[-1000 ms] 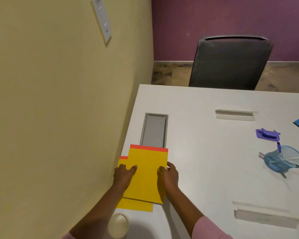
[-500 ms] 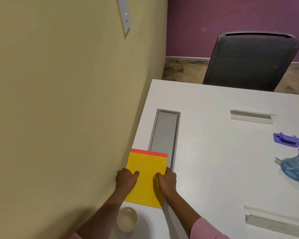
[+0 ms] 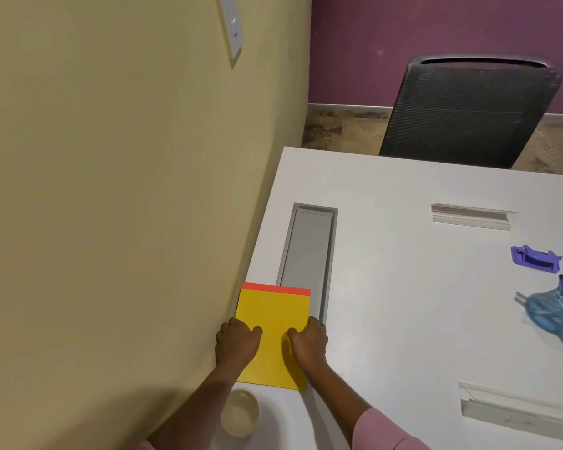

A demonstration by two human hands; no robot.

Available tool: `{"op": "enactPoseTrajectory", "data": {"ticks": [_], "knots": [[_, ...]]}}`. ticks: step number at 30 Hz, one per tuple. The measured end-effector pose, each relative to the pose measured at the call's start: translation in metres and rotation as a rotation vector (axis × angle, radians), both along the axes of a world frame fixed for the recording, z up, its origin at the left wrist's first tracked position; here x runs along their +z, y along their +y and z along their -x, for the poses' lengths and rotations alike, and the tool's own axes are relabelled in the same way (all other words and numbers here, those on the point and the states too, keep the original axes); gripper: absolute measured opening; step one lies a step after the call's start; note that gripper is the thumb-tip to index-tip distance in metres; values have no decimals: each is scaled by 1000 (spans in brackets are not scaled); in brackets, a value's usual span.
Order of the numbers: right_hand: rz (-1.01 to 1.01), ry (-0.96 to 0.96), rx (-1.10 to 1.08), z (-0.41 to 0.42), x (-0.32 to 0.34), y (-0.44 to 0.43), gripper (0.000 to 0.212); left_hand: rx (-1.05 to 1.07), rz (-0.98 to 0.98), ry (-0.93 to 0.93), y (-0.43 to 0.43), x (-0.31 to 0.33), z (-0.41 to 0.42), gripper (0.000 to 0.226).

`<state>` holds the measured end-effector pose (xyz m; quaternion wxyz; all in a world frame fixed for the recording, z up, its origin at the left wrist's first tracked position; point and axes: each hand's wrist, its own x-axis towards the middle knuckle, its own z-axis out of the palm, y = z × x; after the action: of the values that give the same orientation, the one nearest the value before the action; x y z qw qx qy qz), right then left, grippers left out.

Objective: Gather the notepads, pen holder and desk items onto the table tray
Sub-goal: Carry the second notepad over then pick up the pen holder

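1. The yellow notepad (image 3: 273,323), red-bound along its far edge, lies flat on the white table (image 3: 403,336) hard against the wall (image 3: 111,222). Its far right corner overlaps the near end of the recessed grey tray (image 3: 309,248).
2. The left hand (image 3: 239,341) grips the pad's left edge and the right hand (image 3: 307,342) its right edge. Both have curled fingers and a thumb on top. Whether a second pad lies beneath cannot be told.
3. My reading is that the pad is being squared up and pushed toward the tray, so the task is at an early stage.
4. The pad looks wider than the tray opening. Pushed straight on, it would probably bridge the rim or tip in at one corner, not seat flat.
5. The left knuckles are touching or nearly touching the wall, so a slide along it could scrape them or skew the pad.
6. If loose sheets or a lower pad are in the grip, uneven pressure could fan them apart.
7. The cream bowl (image 3: 240,412) sits just behind the pad, where a drawn-back wrist could knock it.
8. The blue mesh pen holder (image 3: 556,311) lies on its side well to the right, with pens (image 3: 562,285) sticking out. It could roll or spill when lifted. The purple desk item (image 3: 535,258) lies beside it, not yet gathered.
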<state>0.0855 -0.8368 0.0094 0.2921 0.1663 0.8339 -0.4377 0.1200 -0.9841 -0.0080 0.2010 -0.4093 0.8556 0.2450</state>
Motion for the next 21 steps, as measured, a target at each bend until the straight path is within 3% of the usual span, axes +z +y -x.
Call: {"op": "enactPoseTrajectory", "data": {"ticks": [21], "knots": [[45,-17,3,4,10,12,30,-126,124,-3,17,29,8,55]]}}
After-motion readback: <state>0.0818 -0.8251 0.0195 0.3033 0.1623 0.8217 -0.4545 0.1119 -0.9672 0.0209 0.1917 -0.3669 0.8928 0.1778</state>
